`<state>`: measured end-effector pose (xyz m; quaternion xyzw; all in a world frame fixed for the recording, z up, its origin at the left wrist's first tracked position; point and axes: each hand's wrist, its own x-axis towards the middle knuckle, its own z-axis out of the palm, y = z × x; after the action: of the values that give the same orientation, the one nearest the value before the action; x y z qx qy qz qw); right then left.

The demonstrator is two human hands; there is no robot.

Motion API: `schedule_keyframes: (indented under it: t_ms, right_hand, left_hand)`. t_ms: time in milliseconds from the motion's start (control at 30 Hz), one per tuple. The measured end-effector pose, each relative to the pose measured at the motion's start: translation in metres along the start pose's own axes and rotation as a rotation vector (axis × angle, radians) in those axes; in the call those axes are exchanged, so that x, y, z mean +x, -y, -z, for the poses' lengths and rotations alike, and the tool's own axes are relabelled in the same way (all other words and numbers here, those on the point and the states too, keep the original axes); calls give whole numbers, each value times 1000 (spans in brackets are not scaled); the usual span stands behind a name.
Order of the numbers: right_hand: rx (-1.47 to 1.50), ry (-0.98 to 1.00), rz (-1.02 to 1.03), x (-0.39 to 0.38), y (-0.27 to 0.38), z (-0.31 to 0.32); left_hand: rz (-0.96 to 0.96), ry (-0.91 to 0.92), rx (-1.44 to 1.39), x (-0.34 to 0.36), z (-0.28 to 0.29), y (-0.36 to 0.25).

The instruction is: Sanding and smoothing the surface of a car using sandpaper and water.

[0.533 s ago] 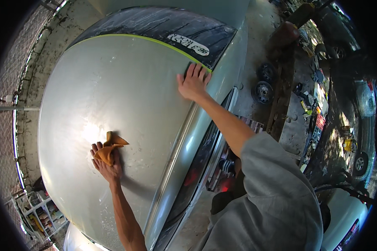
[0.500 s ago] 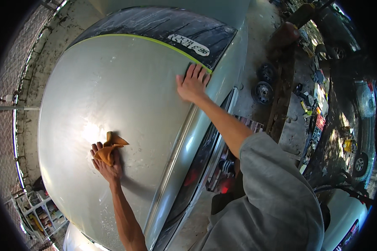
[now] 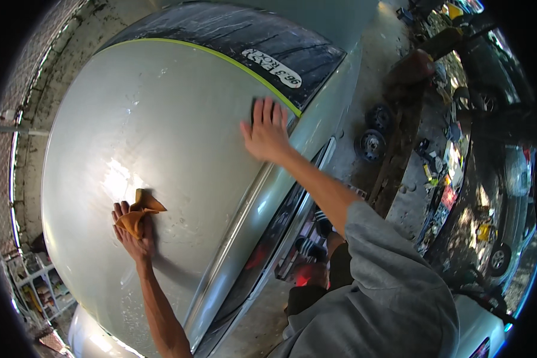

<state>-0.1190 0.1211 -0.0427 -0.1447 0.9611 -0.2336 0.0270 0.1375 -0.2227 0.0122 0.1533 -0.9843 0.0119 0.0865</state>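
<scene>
My left hand (image 3: 135, 246) is on the silvery car roof (image 3: 167, 107), left of the middle, closed on a crumpled orange-brown cloth (image 3: 138, 218). Part of the cloth stands up between thumb and fingers, a corner sticking out to the right. Farther off, at the roof's right side, my right hand (image 3: 267, 142) lies with its fingers stretched flat, slightly blurred. Beneath them shows the edge of a dark flat piece (image 3: 255, 111), mostly hidden by the fingers. Just beyond the hand runs yellow-green tape (image 3: 262, 77) along the dark glass (image 3: 221, 33). Wet-looking specks mark the roof.
A raised rail (image 3: 238, 221) runs along the roof's near right edge. Wheel rims (image 3: 371, 145) lie on the floor to the right, with scattered clutter beyond. A metal rack (image 3: 42, 286) stands at the lower left, beside a wall. Another vehicle (image 3: 495, 322) is at the lower right.
My right hand has slid left along the roof, away from the taped corner, the dark piece moving with it. My left hand stays on the cloth. The whole view has shifted slightly.
</scene>
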Motion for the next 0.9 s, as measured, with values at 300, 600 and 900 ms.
schedule_keyframes:
  t_ms: [300, 600, 900]
  right_hand:
    - [22, 179, 488, 7, -68, 4]
    - [40, 146, 784, 59, -75, 18]
    - [58, 223, 845, 109, -67, 15]
  left_hand:
    - [-25, -32, 81, -8, -7, 4]
    - [738, 60, 115, -9, -28, -44]
    - [750, -27, 115, -8, -24, -69]
